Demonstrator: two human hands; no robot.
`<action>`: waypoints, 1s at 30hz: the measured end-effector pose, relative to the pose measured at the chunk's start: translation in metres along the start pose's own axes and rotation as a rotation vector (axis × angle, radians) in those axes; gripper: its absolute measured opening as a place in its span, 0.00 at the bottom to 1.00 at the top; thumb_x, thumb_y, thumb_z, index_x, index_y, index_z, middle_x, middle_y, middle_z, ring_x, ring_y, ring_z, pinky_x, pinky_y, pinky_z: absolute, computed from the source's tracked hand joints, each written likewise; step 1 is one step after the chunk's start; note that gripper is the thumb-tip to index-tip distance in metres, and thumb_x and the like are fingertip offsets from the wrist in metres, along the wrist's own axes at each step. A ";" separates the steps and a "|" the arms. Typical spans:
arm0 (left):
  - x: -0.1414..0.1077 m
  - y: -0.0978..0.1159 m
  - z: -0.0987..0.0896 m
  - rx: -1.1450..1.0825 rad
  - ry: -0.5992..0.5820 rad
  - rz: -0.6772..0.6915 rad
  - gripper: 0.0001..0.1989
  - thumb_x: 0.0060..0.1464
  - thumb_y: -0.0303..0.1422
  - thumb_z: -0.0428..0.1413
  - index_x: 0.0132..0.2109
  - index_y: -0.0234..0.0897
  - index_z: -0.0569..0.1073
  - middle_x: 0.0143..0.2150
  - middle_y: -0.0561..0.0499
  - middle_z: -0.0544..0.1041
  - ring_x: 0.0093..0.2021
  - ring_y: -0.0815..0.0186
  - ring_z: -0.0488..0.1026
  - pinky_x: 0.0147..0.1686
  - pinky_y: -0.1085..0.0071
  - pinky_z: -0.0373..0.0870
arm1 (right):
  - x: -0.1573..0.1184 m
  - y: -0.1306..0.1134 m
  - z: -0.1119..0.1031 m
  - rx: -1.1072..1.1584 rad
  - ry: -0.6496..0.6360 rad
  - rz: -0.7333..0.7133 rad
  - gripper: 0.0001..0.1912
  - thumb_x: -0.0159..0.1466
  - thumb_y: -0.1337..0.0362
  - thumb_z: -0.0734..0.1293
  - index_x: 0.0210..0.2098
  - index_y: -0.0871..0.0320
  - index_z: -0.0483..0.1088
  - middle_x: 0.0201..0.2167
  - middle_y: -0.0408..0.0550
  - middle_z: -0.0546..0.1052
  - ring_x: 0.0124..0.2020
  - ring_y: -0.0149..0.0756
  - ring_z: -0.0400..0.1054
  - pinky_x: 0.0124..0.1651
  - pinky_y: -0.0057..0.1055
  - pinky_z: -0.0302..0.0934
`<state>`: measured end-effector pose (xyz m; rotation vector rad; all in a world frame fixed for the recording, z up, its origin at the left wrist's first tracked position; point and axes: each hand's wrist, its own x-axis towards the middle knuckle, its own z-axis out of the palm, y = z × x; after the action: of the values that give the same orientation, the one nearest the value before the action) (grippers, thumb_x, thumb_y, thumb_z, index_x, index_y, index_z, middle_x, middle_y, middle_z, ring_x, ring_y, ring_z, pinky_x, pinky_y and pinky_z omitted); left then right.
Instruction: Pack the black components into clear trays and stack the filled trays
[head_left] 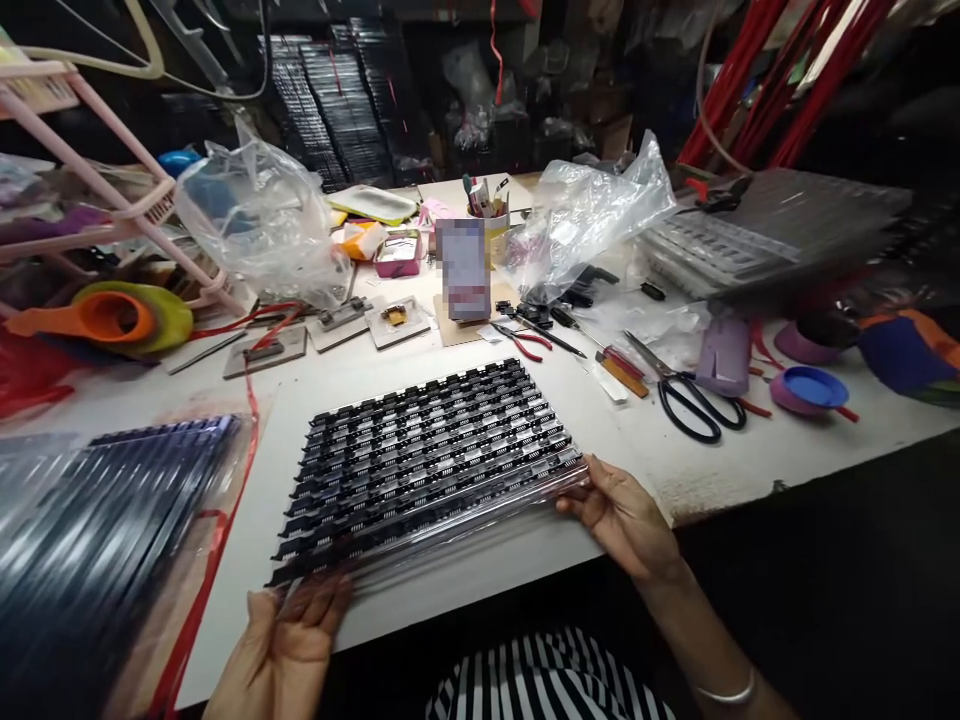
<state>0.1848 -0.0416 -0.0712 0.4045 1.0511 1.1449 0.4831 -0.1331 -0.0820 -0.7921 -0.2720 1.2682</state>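
Note:
Between my hands is a clear plastic tray [480, 515] filled with rows of small black parts [431, 445]. My left hand [289, 635] grips its near left corner, with the thumb at the side and the fingers under the edge. At the near right corner, my right hand [619, 510] pinches the rim between thumb and fingers. The tray's near edge looks slightly raised over the white table [420, 590]. Whether the far edge touches the tabletop, I cannot tell.
Black strips [150, 520] in clear plastic lie at the left beside a red ribbon [214, 560]. Black-handled scissors [694, 400], red-handled pliers [529, 345] and a purple cup [806, 390] sit at the right. Plastic bags [262, 215] and a phone-like object [465, 270] stand behind the tray.

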 end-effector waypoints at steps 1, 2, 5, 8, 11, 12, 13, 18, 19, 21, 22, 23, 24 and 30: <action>0.000 0.000 0.000 0.006 0.002 0.000 0.15 0.61 0.36 0.47 0.37 0.39 0.78 0.37 0.49 0.81 0.40 0.64 0.78 0.41 0.73 0.76 | 0.000 0.000 0.000 0.007 -0.003 -0.002 0.08 0.63 0.61 0.67 0.35 0.59 0.75 0.31 0.47 0.78 0.36 0.36 0.74 0.36 0.31 0.68; 0.000 0.000 0.000 0.011 0.003 0.003 0.15 0.61 0.36 0.46 0.37 0.39 0.78 0.37 0.49 0.81 0.40 0.65 0.78 0.41 0.73 0.76 | 0.001 0.000 -0.001 0.014 -0.007 -0.006 0.08 0.63 0.62 0.67 0.35 0.59 0.75 0.32 0.47 0.78 0.36 0.36 0.74 0.37 0.31 0.68; 0.000 0.000 0.001 0.027 0.002 0.017 0.16 0.62 0.36 0.46 0.36 0.40 0.77 0.38 0.50 0.81 0.40 0.65 0.78 0.41 0.73 0.75 | 0.002 0.000 -0.001 0.022 -0.021 -0.012 0.09 0.63 0.61 0.66 0.36 0.60 0.76 0.34 0.48 0.79 0.37 0.36 0.74 0.37 0.30 0.68; -0.001 0.001 0.002 0.046 -0.003 0.029 0.17 0.62 0.35 0.45 0.33 0.39 0.77 0.36 0.50 0.81 0.39 0.66 0.78 0.41 0.73 0.75 | 0.002 0.000 -0.001 0.021 -0.016 -0.019 0.10 0.63 0.60 0.66 0.35 0.60 0.76 0.33 0.49 0.79 0.37 0.36 0.74 0.36 0.29 0.68; -0.002 0.004 0.005 0.026 0.025 0.015 0.18 0.63 0.33 0.43 0.34 0.38 0.76 0.34 0.49 0.81 0.38 0.65 0.78 0.40 0.71 0.76 | 0.000 0.001 0.000 -0.004 0.004 -0.040 0.11 0.63 0.58 0.67 0.34 0.60 0.75 0.32 0.50 0.79 0.36 0.37 0.75 0.36 0.29 0.68; -0.002 0.006 0.007 0.007 0.046 0.003 0.19 0.63 0.33 0.42 0.34 0.38 0.76 0.34 0.49 0.81 0.38 0.64 0.78 0.40 0.69 0.77 | -0.001 0.001 0.001 -0.027 0.013 -0.050 0.12 0.63 0.58 0.67 0.33 0.60 0.75 0.32 0.50 0.79 0.36 0.38 0.75 0.35 0.29 0.68; -0.003 0.008 0.010 -0.016 0.079 -0.011 0.19 0.63 0.32 0.41 0.33 0.37 0.76 0.33 0.48 0.81 0.38 0.63 0.79 0.39 0.68 0.77 | -0.002 0.001 0.002 -0.057 0.025 -0.063 0.12 0.62 0.57 0.67 0.32 0.61 0.75 0.31 0.50 0.79 0.36 0.39 0.75 0.33 0.29 0.68; -0.006 0.021 0.027 -0.147 0.238 -0.024 0.21 0.62 0.31 0.38 0.36 0.35 0.76 0.37 0.45 0.81 0.38 0.56 0.79 0.31 0.62 0.79 | -0.004 -0.003 0.006 -0.233 0.103 -0.131 0.15 0.61 0.55 0.67 0.29 0.62 0.74 0.25 0.48 0.77 0.29 0.39 0.75 0.24 0.25 0.65; -0.006 0.023 0.030 -0.163 0.238 -0.012 0.21 0.62 0.31 0.38 0.39 0.36 0.76 0.39 0.45 0.81 0.38 0.56 0.79 0.30 0.62 0.79 | -0.003 -0.005 0.007 -0.245 0.112 -0.145 0.15 0.61 0.54 0.67 0.29 0.62 0.74 0.26 0.49 0.78 0.28 0.39 0.75 0.24 0.25 0.64; -0.008 0.026 0.035 -0.185 0.219 0.011 0.21 0.62 0.31 0.38 0.43 0.37 0.76 0.41 0.45 0.80 0.39 0.54 0.78 0.29 0.61 0.79 | -0.002 -0.006 0.010 -0.239 0.127 -0.171 0.15 0.61 0.54 0.68 0.29 0.61 0.74 0.27 0.49 0.78 0.27 0.38 0.75 0.23 0.25 0.64; -0.008 0.027 0.036 -0.193 0.205 0.021 0.21 0.62 0.31 0.38 0.44 0.37 0.76 0.41 0.45 0.80 0.40 0.53 0.78 0.29 0.61 0.79 | -0.002 -0.006 0.011 -0.228 0.131 -0.185 0.15 0.60 0.54 0.68 0.29 0.61 0.74 0.27 0.49 0.78 0.27 0.39 0.75 0.22 0.25 0.64; -0.008 0.028 0.036 -0.197 0.190 0.026 0.21 0.62 0.30 0.38 0.45 0.38 0.76 0.40 0.45 0.80 0.40 0.52 0.78 0.29 0.60 0.79 | -0.001 -0.006 0.012 -0.218 0.134 -0.197 0.15 0.60 0.54 0.68 0.30 0.60 0.74 0.27 0.49 0.79 0.27 0.39 0.75 0.22 0.25 0.64; -0.007 0.028 0.035 -0.199 0.171 0.030 0.21 0.62 0.30 0.38 0.45 0.38 0.76 0.39 0.45 0.81 0.40 0.51 0.78 0.29 0.60 0.79 | 0.000 -0.006 0.013 -0.209 0.135 -0.209 0.15 0.59 0.53 0.69 0.30 0.60 0.74 0.26 0.49 0.79 0.26 0.39 0.75 0.22 0.25 0.64; -0.002 0.024 0.016 -0.169 -0.144 0.139 0.20 0.64 0.31 0.39 0.50 0.34 0.74 0.44 0.38 0.79 0.47 0.46 0.74 0.36 0.57 0.77 | 0.004 0.004 0.014 -0.154 0.168 -0.278 0.17 0.56 0.51 0.70 0.31 0.60 0.74 0.28 0.54 0.80 0.24 0.39 0.75 0.21 0.26 0.64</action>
<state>0.1856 -0.0302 -0.0449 0.4238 0.8040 1.2986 0.4734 -0.1236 -0.0753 -0.9521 -0.3339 0.9217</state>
